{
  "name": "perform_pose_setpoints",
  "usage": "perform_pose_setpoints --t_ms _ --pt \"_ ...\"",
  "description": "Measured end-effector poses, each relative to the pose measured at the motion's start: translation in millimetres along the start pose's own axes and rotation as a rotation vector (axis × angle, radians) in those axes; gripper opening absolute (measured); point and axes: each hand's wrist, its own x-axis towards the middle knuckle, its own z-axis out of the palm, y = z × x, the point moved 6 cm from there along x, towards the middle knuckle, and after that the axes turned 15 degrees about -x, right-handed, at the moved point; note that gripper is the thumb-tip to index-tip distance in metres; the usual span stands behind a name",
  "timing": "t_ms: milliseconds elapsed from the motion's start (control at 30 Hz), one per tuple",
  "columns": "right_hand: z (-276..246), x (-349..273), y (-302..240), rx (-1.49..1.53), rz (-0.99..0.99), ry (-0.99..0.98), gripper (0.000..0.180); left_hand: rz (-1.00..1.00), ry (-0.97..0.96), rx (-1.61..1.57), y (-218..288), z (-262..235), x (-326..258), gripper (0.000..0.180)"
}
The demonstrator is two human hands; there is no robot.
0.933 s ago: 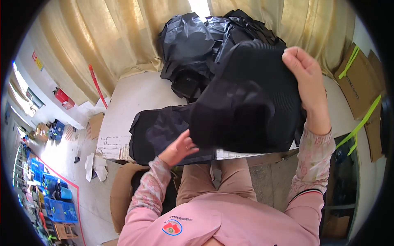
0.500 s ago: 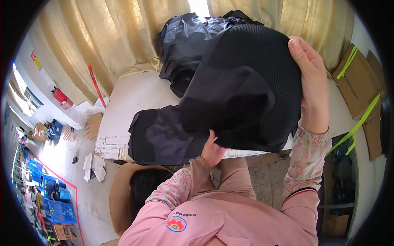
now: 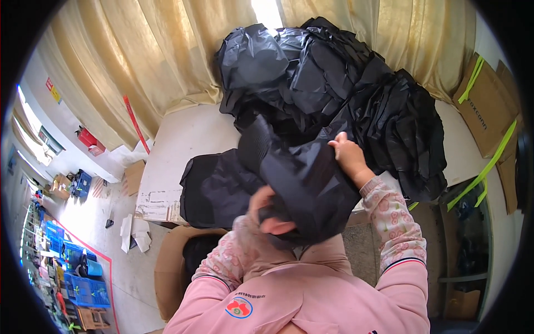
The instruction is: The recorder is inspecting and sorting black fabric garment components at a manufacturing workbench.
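Note:
A black fabric piece [image 3: 317, 183], part smooth cloth and part ribbed mesh, is bunched and folded between my hands above the table's front edge. My right hand [image 3: 351, 160] pinches its upper right edge between thumb and fingers. On its lower left side my left hand [image 3: 269, 211] is smeared by motion, with cloth between the thumb and the fingers. A second flat black fabric piece [image 3: 214, 186], with a smooth dark-grey patch on it, lies on the table just left of the held one and is partly covered by it.
Behind my hands a large heap of black fabric pieces [image 3: 334, 72] covers the back and right of the white table [image 3: 183, 125]. An open cardboard box [image 3: 169, 267] stands below its front left edge. Flattened cardboard [image 3: 484, 117] leans at the right; curtains [image 3: 183, 50] hang behind.
The held fabric piece came down toward me from its raised, spread position and is now folded. My right hand moved down and left; my left hand, formerly with thumb raised, now grips cloth.

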Motion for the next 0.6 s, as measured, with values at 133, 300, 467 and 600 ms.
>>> perform_pose_setpoints --t_ms 133,300,467,600 --pt "-1.7 -0.6 89.4 0.329 0.218 0.226 0.025 0.478 1.189 0.466 118.3 39.2 7.0 0.053" --pt "-66.8 15.0 54.1 1.054 0.215 0.098 0.024 -0.002 1.331 0.909 162.3 33.1 -29.5 0.051" --pt "-69.3 9.7 -6.8 0.984 -0.054 -0.014 0.02 -0.218 1.118 0.767 98.3 31.0 -27.0 0.058" --pt "-32.2 0.6 13.6 0.483 -0.02 0.11 0.02 0.152 0.822 0.39 110.5 52.1 -0.5 0.06"
